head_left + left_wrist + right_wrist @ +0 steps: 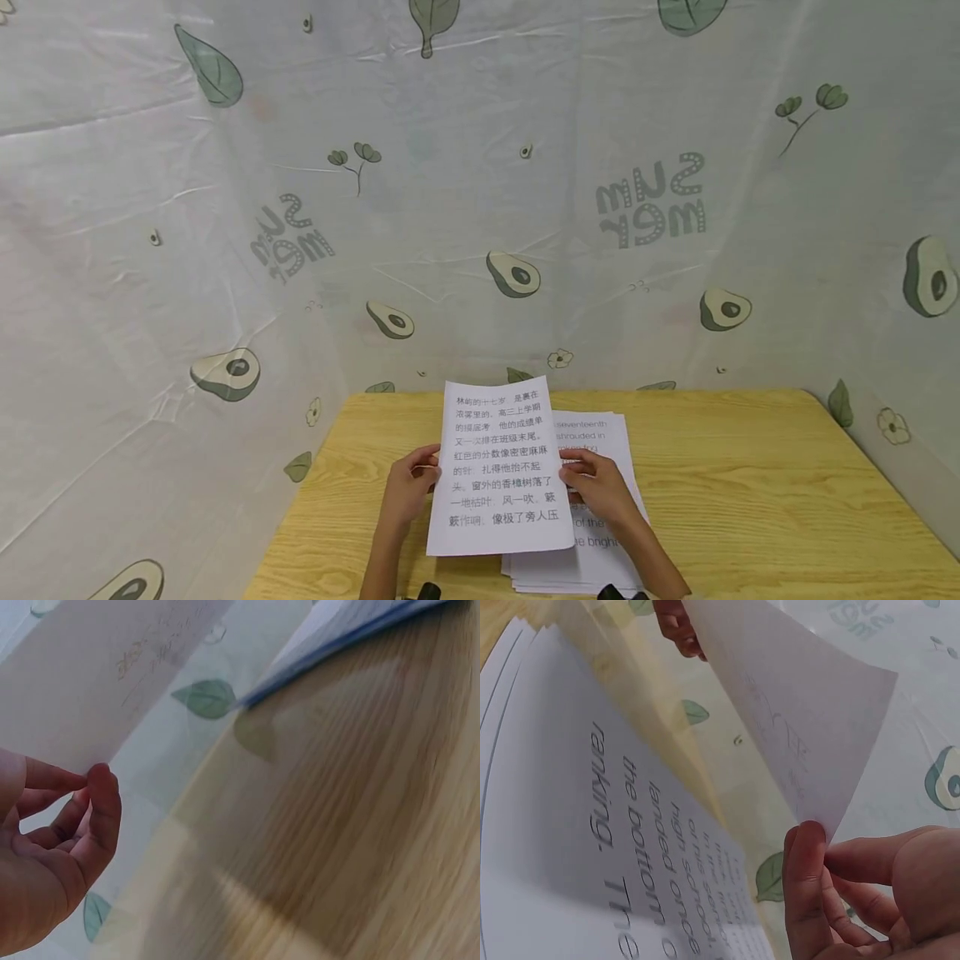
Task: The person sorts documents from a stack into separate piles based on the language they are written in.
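Observation:
A sheet of paper (498,475) printed with large Chinese characters is raised above the table, its printed side toward the head camera. My left hand (411,487) pinches its left edge between thumb and fingers. At the right edge, my right hand (600,487) pinches the same sheet. Both wrist views show the back of the sheet (802,712), with faint handwriting on it. Below and to the right lies a stack of paper (626,467), its top page printed in English. The raised sheet covers much of the stack's left part in the head view.
The light wooden table (750,483) extends to both sides of the stack. Behind and beside it hangs a pale curtain (450,208) printed with avocados and leaves. A blue-edged thing (337,656) appears at the top of the left wrist view; its kind is unclear.

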Tool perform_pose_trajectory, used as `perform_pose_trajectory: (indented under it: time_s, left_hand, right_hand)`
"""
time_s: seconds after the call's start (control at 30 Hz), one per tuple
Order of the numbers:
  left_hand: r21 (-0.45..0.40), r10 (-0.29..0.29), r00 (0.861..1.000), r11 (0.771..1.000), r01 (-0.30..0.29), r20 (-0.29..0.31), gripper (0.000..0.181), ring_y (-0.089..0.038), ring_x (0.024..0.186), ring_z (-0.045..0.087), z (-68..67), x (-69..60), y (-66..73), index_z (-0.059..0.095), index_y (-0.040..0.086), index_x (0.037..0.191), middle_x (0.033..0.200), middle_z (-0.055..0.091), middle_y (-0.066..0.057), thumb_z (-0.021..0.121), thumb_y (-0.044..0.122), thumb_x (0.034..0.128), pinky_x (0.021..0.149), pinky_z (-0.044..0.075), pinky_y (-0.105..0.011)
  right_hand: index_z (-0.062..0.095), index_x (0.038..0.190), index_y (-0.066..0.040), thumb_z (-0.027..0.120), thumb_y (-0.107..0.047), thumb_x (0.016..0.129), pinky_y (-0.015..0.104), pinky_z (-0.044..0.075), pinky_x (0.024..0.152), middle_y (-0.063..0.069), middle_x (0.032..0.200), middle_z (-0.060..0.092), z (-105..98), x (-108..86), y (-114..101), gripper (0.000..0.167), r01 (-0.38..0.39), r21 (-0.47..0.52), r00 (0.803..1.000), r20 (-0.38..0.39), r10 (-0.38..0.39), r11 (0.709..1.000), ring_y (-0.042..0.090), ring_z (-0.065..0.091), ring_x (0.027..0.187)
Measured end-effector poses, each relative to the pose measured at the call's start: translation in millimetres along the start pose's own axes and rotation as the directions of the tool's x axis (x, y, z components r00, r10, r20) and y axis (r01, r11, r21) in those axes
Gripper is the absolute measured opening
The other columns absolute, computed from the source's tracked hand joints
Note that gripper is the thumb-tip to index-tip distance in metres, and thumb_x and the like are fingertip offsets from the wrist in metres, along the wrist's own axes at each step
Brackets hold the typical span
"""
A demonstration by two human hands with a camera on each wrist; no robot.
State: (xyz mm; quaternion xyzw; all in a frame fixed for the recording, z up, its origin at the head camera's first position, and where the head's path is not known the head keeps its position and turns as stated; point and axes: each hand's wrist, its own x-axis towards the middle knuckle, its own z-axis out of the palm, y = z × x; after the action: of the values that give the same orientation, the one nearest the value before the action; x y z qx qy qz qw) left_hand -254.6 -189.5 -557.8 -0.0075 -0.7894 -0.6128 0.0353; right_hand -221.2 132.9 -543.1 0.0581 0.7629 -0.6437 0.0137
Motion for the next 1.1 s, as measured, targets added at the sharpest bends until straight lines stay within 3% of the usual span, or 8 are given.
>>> perform_pose_trajectory:
  time_s: [0.53, 1.1]
  left_hand:
    - [0.026, -0.052, 0.998, 0.998, 0.052, -0.022, 0.04, -0.021, 0.092, 0.065, -41.7, 5.5, -22.5, 0.067, -0.005, 0.139, 0.116, 0.064, -0.019, 0.064, -0.004, 0.0993, 0.073, 0.056, -0.022]
    - [0.095, -0.091, 0.995, 0.991, 0.094, -0.04, 0.04, -0.021, 0.096, 0.063, -73.1, 10.9, -37.8, 0.067, -0.006, 0.138, 0.118, 0.065, -0.02, 0.063, -0.005, 0.0991, 0.073, 0.055, -0.023]
  right_hand:
    - [0.069, 0.132, 0.005, 0.071, -0.003, 0.097, 0.036, 0.065, 0.07, 0.017, 0.103, 0.071, 49, 8.0, 6, 0.036, 0.01, 0.061, 1.0, 0.024, -0.012, 0.998, 0.018, 0.071, 0.078]
    - [0.071, 0.128, 0.005, 0.073, -0.005, 0.094, 0.031, 0.064, 0.067, 0.014, 0.101, 0.074, 82, 9.6, 9, 0.036, 0.033, 0.01, 0.998, 0.054, -0.033, 0.999, 0.015, 0.072, 0.075]
